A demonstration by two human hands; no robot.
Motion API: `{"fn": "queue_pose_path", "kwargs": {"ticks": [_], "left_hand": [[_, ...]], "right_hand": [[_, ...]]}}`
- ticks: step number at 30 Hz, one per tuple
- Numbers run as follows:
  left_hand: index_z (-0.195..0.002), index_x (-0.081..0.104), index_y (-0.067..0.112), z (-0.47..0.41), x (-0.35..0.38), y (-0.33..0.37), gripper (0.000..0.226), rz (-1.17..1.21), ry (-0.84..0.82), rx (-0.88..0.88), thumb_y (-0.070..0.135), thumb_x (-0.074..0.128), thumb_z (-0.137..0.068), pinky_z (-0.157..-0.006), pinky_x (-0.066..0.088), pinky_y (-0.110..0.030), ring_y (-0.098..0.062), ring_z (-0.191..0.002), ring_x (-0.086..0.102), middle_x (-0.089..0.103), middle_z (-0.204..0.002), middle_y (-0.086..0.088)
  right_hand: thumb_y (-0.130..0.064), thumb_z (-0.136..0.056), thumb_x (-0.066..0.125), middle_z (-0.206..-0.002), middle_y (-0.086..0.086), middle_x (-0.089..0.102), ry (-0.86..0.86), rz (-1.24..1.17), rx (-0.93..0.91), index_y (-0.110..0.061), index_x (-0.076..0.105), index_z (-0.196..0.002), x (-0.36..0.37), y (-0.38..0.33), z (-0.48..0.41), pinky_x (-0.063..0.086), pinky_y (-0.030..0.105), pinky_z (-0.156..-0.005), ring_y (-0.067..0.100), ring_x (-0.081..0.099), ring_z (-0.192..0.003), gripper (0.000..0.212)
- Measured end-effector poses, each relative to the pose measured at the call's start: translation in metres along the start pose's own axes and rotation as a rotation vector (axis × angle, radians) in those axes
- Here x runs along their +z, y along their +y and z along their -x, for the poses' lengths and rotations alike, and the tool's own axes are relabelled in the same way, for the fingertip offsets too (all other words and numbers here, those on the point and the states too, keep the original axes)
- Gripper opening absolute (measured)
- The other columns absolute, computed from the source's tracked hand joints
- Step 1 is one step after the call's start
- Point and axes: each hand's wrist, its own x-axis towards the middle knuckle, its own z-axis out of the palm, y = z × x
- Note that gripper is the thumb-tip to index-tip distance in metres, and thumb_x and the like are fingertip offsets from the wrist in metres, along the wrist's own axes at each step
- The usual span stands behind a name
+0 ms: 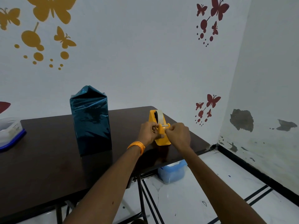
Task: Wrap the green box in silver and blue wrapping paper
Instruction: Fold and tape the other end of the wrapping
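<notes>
A dark brown surface (40,167) fills the lower left of my feed, standing on thin dark legs over a white tiled floor (218,178) crossed by black lines. Under its near right corner a pale blue plastic tub (172,172) sits on the floor.

Both forearms reach forward from me. The left wrist wears an orange thread band (137,147). The left hand (148,132) curls round the left side of a yellow tape dispenser (161,139) near the surface's right edge, thumb across its front. The right hand (178,135) meets it from the other side, fingers bunched and pinching at the cutter end; I cannot tell whether a strip of tape is in that pinch. A roll of clear tape (159,116) sits in the top of the dispenser.

Left of the hands, apart from them, the box (91,123) stands upright on the surface, covered all over in shiny blue wrapping paper (87,97) that is folded to a peak on top.

At the far left edge rests a clear container with a blue lid (9,135). Behind everything, a white wall (137,54) carries yellow butterfly decals (51,8) on the left and dark red butterfly decals (218,8) on the right.
</notes>
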Motion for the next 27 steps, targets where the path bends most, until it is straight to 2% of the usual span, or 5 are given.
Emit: {"fn": "queue_pose_path", "kwargs": {"ticks": [8, 11, 18, 22, 27], "left_hand": [[-0.129, 0.06, 0.012, 0.013, -0.023, 0.004, 0.061, -0.162, -0.072, 0.029, 0.009, 0.084, -0.073, -0.078, 0.056, -0.03, -0.013, -0.079, 0.063, 0.072, -0.091, -0.005], [-0.119, 0.064, 0.014, 0.022, -0.07, 0.024, 0.037, -0.141, 0.137, 0.073, 0.005, 0.068, -0.084, -0.06, 0.049, -0.015, -0.009, -0.071, 0.064, 0.073, -0.082, -0.003], [-0.093, 0.065, 0.02, 0.051, -0.196, 0.073, 0.013, -0.2, 0.606, 0.398, 0.01, 0.062, -0.085, -0.062, 0.053, -0.021, -0.004, -0.069, 0.064, 0.067, -0.082, 0.009], [-0.09, 0.067, 0.018, 0.059, -0.262, 0.061, 0.013, -0.134, 0.816, 0.295, 0.008, 0.058, -0.088, -0.067, 0.049, -0.016, -0.002, -0.078, 0.062, 0.067, -0.085, 0.01], [-0.097, 0.071, 0.019, 0.054, -0.295, 0.026, 0.03, -0.059, 0.485, -0.048, 0.023, 0.041, -0.098, -0.083, 0.047, -0.026, -0.013, -0.101, 0.063, 0.071, -0.099, 0.005]], "right_hand": [[-0.029, -0.092, 0.067, -0.077, -0.003, 0.067, 0.048, -0.105, -0.154, -0.021, 0.069, -0.083, -0.012, -0.004, 0.012, 0.041, 0.025, -0.063, 0.011, 0.06, -0.072, 0.012], [-0.024, -0.092, 0.067, -0.086, -0.004, 0.068, 0.059, -0.358, -0.285, -0.025, 0.069, -0.099, -0.008, -0.046, 0.009, 0.045, 0.024, -0.066, 0.008, 0.061, -0.079, 0.008], [-0.017, -0.09, 0.067, -0.091, 0.001, 0.069, -0.149, -0.736, -0.479, -0.037, 0.06, -0.124, 0.026, -0.162, -0.002, 0.054, 0.036, -0.084, 0.015, 0.066, -0.091, 0.04], [-0.02, -0.091, 0.072, -0.096, -0.001, 0.073, -0.358, -0.721, -0.642, -0.036, 0.051, -0.136, 0.041, -0.199, -0.006, 0.051, 0.016, -0.085, 0.011, 0.068, -0.097, 0.053], [-0.024, -0.085, 0.08, -0.095, -0.001, 0.075, -0.459, -0.692, -0.707, -0.035, 0.049, -0.138, 0.056, -0.225, -0.016, 0.054, 0.025, -0.088, 0.013, 0.069, -0.097, 0.063]]}}
